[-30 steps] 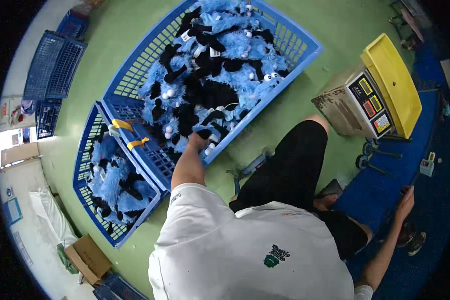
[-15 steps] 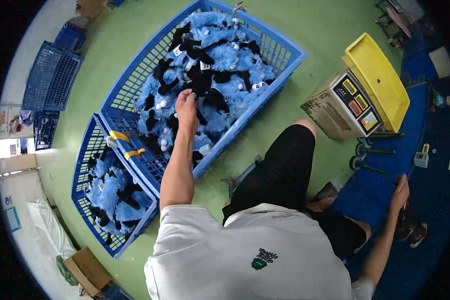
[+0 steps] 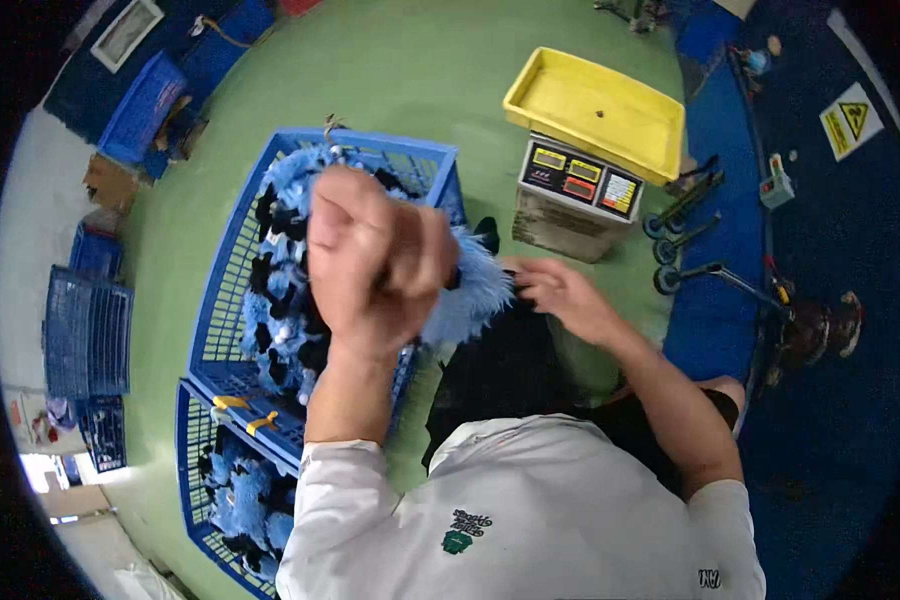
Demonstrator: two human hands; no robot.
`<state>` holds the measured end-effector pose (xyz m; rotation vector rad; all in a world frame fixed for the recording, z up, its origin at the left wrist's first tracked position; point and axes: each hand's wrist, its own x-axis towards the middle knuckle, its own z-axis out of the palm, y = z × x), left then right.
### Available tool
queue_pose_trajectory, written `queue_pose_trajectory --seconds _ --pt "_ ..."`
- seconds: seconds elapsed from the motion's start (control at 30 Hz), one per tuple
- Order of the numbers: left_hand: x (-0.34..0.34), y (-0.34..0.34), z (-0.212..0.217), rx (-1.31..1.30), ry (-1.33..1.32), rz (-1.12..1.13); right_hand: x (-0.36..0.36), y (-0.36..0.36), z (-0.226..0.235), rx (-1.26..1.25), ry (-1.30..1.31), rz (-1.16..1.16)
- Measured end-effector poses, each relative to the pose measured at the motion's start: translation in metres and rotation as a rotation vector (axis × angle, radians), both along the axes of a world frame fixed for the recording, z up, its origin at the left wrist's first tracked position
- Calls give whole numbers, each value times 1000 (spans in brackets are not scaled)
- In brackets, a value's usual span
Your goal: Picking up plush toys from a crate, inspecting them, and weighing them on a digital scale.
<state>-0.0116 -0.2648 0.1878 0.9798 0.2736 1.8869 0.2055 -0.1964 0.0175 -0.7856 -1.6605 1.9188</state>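
a large blue basket (image 3: 222,300) stands on the green floor (image 3: 450,60), filled with blue and black plush toys (image 3: 295,170). a second blue basket (image 3: 192,480), with more of such toys, is just beside its near edge. off the large basket's right edge, well apart from it, there is a weighing scale (image 3: 560,228), which carries a yellow tray (image 3: 600,105).

one fluffy blue toy (image 3: 475,300) is outside the right edge of the large basket, between the two hands. the step in hand seems to be the handling of this single toy away from the pile; the next move would call for a secure grasp by the right hand, because the long fur may slip.

the left hand (image 3: 375,260) is at the toy's left side, blurred, its fingers curled; whether it has hold of the toy, one cannot tell. the right hand (image 3: 560,300) is at the toy's right side, half open, fingers loosely bent at the fur; if they pinch it, this is also not clear.
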Motion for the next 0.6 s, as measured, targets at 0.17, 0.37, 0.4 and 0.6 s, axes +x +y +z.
queue_pose_trajectory --seconds 0.17,0.37,0.4,0.6 --pt "111 -5 -19 224 659 -327 -2 -25 36 -179 261 -136" --pt "146 -14 -87 164 749 -576 53 -9 55 -97 363 -458" --pt "142 -21 -99 60 774 -218 61 -8 57 -87 380 -505" --pt "153 6 -122 -332 962 389 91 7 49 408 -159 -585"
